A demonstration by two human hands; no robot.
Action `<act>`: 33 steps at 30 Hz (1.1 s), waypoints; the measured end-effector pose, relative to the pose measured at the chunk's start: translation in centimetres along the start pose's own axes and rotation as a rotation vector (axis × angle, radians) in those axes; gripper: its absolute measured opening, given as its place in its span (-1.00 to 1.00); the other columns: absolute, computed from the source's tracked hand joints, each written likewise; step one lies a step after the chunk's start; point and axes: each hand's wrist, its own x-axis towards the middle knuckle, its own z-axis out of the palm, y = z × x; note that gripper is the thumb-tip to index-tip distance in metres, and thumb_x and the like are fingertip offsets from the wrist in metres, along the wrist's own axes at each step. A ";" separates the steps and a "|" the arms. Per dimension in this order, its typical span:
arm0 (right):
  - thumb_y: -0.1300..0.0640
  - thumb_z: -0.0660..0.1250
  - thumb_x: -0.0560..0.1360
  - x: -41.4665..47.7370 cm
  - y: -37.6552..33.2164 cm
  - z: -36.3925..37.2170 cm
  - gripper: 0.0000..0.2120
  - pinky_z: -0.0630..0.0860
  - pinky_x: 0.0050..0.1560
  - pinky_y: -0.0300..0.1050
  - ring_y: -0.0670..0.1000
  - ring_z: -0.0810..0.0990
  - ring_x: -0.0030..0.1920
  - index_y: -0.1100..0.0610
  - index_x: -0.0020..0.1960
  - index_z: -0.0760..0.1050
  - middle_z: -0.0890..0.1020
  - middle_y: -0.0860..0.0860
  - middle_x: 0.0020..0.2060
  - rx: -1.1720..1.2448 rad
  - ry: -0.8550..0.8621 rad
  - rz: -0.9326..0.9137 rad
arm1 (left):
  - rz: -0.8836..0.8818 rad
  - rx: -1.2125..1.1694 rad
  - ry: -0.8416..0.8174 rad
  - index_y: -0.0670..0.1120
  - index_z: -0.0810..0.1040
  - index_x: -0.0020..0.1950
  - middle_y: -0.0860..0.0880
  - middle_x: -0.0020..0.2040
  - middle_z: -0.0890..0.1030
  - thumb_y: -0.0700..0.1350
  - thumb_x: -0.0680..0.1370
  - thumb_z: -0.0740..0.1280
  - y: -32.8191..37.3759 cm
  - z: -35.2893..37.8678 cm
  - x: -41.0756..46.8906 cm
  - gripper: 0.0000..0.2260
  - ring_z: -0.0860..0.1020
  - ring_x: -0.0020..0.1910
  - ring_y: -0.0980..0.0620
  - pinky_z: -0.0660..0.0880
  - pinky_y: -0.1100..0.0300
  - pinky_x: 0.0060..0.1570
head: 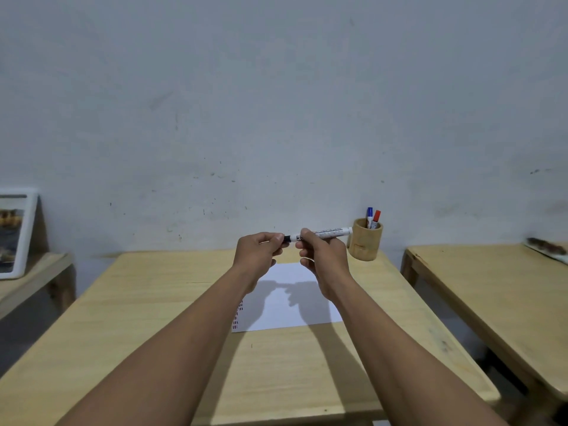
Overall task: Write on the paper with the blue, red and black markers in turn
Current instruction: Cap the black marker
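My forearms reached over the wooden table (153,302), both hands raised above the paper (285,315). My right hand (322,256) gripped the black marker (325,233) barrel, my left hand (258,253) pinched its black cap end. Blue marker (369,214) and red marker (376,218) stood in the bamboo cup (365,244).

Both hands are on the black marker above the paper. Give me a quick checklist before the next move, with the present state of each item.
1. Right hand holds the black marker by its barrel: ok.
2. Left hand pinches the cap end: ok.
3. Cap off: cannot tell.
4. Paper lies flat on the table, blank room in the middle: ok.
5. Blue marker and red marker back in the wooden cup: ok.
6. Blue writing on paper: cannot tell.
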 end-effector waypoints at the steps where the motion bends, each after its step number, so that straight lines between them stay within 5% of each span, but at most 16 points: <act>1: 0.12 0.43 0.54 0.0 -0.1 0.0 -0.74 0.53 -0.36 -0.22 -0.09 0.55 -0.38 0.32 0.09 0.62 0.65 0.06 -0.28 0.024 0.001 0.014 | 0.008 -0.010 0.005 -0.10 0.70 0.00 0.01 -0.10 0.74 -0.10 0.60 0.38 0.1 0.2 -0.1 -0.88 0.62 -0.12 0.08 0.55 0.13 -0.01; 7: 0.20 0.45 0.56 -0.3 -0.1 0.2 -0.91 0.60 -0.20 -0.18 -0.06 0.63 -0.22 0.24 -0.01 0.60 0.63 0.05 -0.18 0.240 0.088 0.158 | 0.137 0.083 0.093 -0.05 0.72 -0.11 0.01 -0.15 0.75 -0.09 0.55 0.43 0.5 1.2 -0.2 -0.90 0.64 -0.13 0.03 0.57 0.08 0.00; 10: 0.25 0.47 0.53 -0.1 -0.1 1.0 -0.49 0.61 -0.27 -0.21 -0.12 0.67 -0.31 0.34 0.40 0.40 0.67 0.03 -0.22 0.228 0.208 0.132 | 0.239 0.207 0.160 -0.05 0.74 -0.10 0.02 -0.17 0.74 -0.10 0.55 0.42 0.9 1.8 -0.6 -0.90 0.64 -0.17 0.09 0.48 0.22 -0.13; 13: 0.24 0.42 0.55 -0.1 -0.4 0.9 -0.21 0.61 -0.19 -0.18 -0.11 0.63 -0.34 0.15 0.61 0.02 0.64 -0.01 -0.31 0.175 0.234 0.036 | 0.342 0.293 0.178 -0.03 0.75 -0.10 0.00 -0.24 0.72 -0.10 0.56 0.41 1.5 2.4 -1.1 -0.87 0.50 -0.37 0.18 0.36 0.42 -0.34; 17: 0.20 0.24 0.63 -0.6 -1.7 0.1 -0.72 0.58 -0.22 -0.14 -0.05 0.58 -0.32 0.19 0.31 0.52 0.62 0.07 -0.23 -0.100 0.157 -0.025 | 0.430 0.316 0.158 -0.03 0.75 -0.13 -0.01 -0.49 0.50 -0.09 0.57 0.38 2.4 3.0 -0.9 -0.83 0.32 -0.55 0.12 0.28 0.35 -0.47; 23: 0.16 0.28 0.57 0.5 -2.7 -2.4 -0.83 0.45 -0.32 -0.15 -0.10 0.55 -0.39 0.08 0.13 0.57 0.68 0.01 -0.32 -0.570 0.079 -0.163 | 0.457 0.379 0.097 -0.02 0.75 -0.06 0.04 -0.33 0.69 -0.06 0.57 0.38 3.8 4.7 0.5 -0.86 0.47 -0.48 0.22 0.34 0.41 -0.38; 27: 0.11 0.33 0.61 2.2 -3.3 -5.0 -0.85 0.34 -0.36 -0.15 -0.05 0.44 -0.45 0.13 0.10 0.63 0.53 -0.03 -0.45 -0.780 0.079 -0.271 | 0.457 0.409 0.062 0.06 0.73 -0.08 0.05 -0.22 0.73 0.01 0.60 0.32 4.1 7.0 1.7 -0.81 0.51 -0.42 0.19 0.40 0.20 -0.28; 33: 0.09 0.33 0.62 6.1 -5.2 -8.5 -0.83 0.43 -0.19 -0.09 0.04 0.57 -0.23 0.14 -0.01 0.65 0.64 0.05 -0.31 -0.887 0.156 -0.346 | 0.376 0.402 0.022 -0.03 0.66 0.05 0.01 -0.05 0.72 -0.04 0.66 0.18 1.9 11.0 4.4 -0.74 0.63 0.01 -0.02 0.41 0.16 -0.08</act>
